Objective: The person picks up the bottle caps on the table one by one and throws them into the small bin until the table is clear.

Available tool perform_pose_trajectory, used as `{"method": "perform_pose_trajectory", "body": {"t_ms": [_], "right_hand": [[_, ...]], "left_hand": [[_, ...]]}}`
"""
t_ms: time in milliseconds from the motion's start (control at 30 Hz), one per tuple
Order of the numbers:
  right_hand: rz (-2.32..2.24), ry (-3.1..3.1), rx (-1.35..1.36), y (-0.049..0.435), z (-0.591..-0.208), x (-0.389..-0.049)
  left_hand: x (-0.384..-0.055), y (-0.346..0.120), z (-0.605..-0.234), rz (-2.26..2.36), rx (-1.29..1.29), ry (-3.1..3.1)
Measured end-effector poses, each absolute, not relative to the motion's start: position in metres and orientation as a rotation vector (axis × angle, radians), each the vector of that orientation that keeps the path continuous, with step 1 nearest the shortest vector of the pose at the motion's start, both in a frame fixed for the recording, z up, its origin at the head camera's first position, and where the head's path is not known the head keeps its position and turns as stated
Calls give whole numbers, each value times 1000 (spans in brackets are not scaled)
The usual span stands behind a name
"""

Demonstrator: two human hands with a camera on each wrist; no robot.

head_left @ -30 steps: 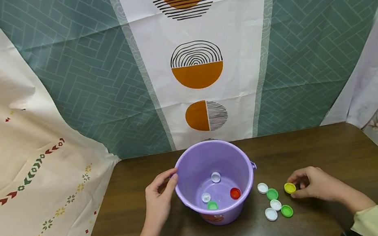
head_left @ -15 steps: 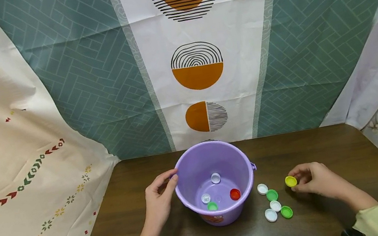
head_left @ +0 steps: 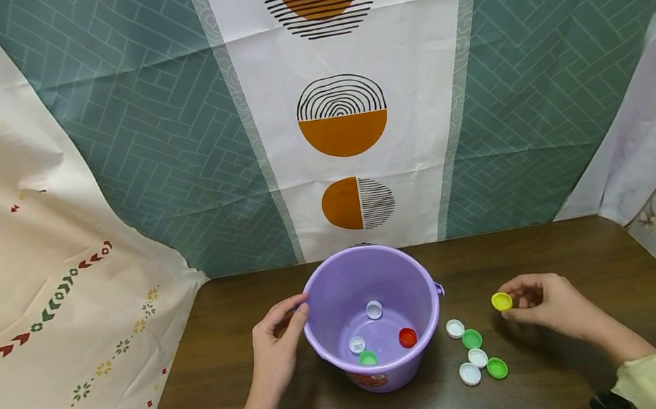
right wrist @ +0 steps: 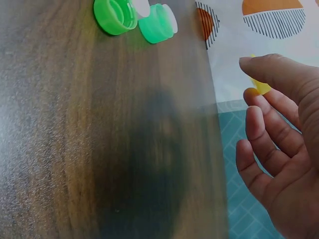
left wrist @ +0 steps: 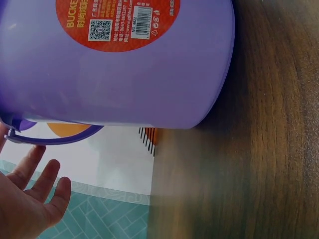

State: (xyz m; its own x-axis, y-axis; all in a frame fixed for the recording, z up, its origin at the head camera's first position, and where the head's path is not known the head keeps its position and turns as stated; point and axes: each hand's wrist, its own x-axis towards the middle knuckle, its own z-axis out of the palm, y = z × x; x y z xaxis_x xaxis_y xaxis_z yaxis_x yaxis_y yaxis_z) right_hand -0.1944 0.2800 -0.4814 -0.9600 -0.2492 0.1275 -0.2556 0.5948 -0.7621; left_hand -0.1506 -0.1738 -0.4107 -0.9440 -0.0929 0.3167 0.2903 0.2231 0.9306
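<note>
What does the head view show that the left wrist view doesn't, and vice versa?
Only the head view: the right hand pinching a yellow cap, the loose caps beside the purple bucket, and those inside.
Only the left wrist view: the barcode and QR code on the bucket.
Both: the bucket, left hand, wooden table and patterned cloth.

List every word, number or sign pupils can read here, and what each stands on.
"BUCKE", cut off: red label on bucket.
"6622": same label, beside barcode.
"www.": same label.
QR code: same label.
Recycling triangle: same label.
Remaining print there: too small or blurred.
Caps: any marks too small to read.
</note>
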Motion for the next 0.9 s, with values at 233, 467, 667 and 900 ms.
{"method": "perform_pose_trajectory", "body": {"t_ms": [233, 467, 667, 900], "right_hand": [[1320, -2739, 409, 276, -472, -197], [1311, -2692, 397, 266, -458, -202], [1347, -2647, 419, 248, -442, -207], [1413, -2598, 455, 225, -423, -214]], "left_hand": [[-151, -173, -411, -1770, -177, -2182], [-151, -173, -412, -1759, -160, -2181], [-150, -173, -412, -1753, -168, -2178], [-150, -173, -413, -1765, -180, -2170]]}}
